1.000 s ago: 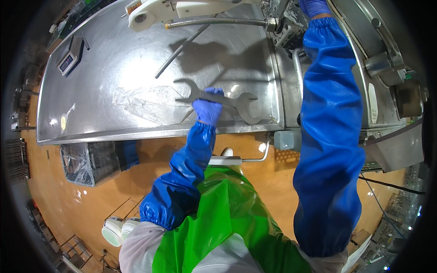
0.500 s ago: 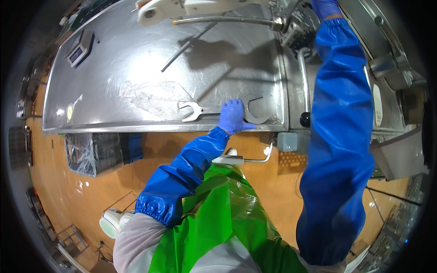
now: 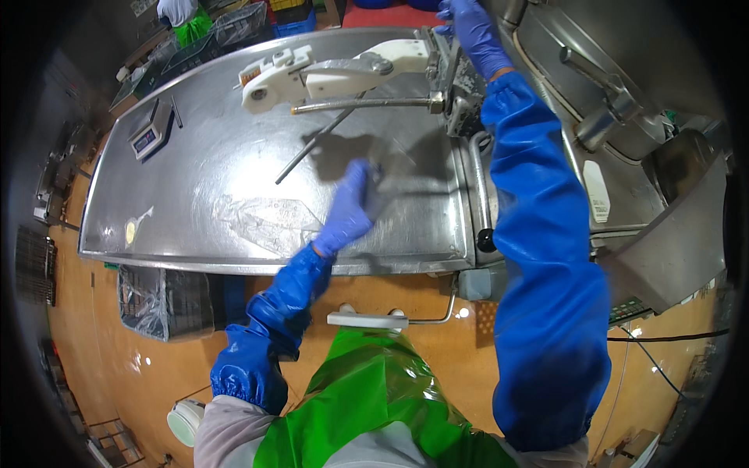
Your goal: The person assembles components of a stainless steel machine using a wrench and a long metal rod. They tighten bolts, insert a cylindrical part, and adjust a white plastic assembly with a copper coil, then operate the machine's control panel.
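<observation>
My left hand [image 3: 343, 210], in a purple glove and smeared by motion, is raised over the metal table [image 3: 195, 168]. Its fingers are closed round a double open-ended wrench [image 3: 378, 178], which shows only as a grey blur beside them. At the far right my right hand [image 3: 474, 37], also gloved, has its fingers curled over the metal fitting [image 3: 462, 101] of a machine. From that fitting a white jointed arm [image 3: 351, 76] reaches left over the table, with a metal tube [image 3: 363, 104] below it.
A thin rod [image 3: 312, 148] and a clear plastic sheet [image 3: 269, 222] lie on the table. A small scale [image 3: 150, 136] stands at the left. A black-knobbed lever [image 3: 481, 195] rises beside my right sleeve. Another person [image 3: 183, 19] is at the far left.
My left hand has lifted the wrench off the table's front edge and moved it left and away from me. My right hand stays at the machine. The view has tilted up.
</observation>
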